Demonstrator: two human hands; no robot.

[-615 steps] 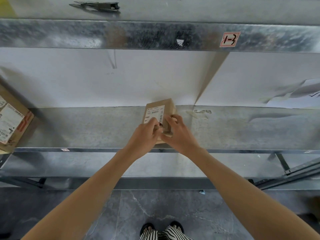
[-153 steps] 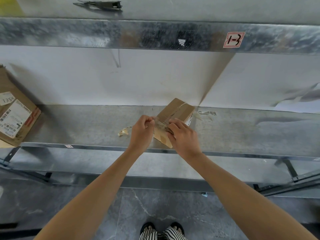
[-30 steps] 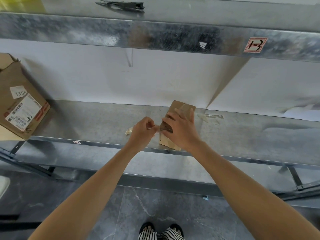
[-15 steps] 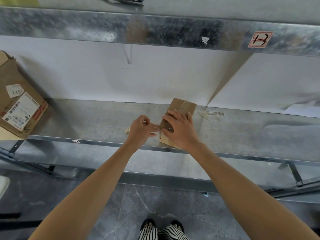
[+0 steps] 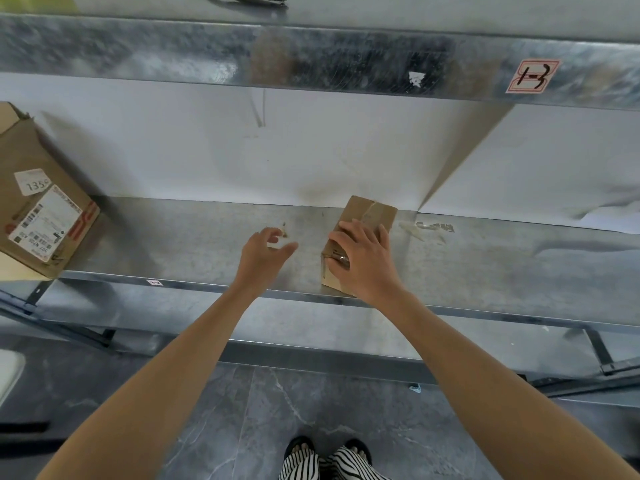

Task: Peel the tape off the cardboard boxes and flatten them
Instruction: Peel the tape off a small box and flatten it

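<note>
A small brown cardboard box lies flattened on the metal shelf, with a strip of clear tape still across its far end. My right hand rests on the box's near half, fingers straight and pressing it down. My left hand hovers just left of the box with fingers spread and nothing in it. A small crumpled tape scrap lies on the shelf at its fingertips.
A larger cardboard box with shipping labels sits at the shelf's left end, overhanging the edge. Peeled tape bits lie right of the small box. An upper shelf beam runs overhead. A white panel backs the shelf.
My left hand was pinching tape at the box's edge; it has now moved left, away from the box, and opened. My right hand stays pressed on the box.
</note>
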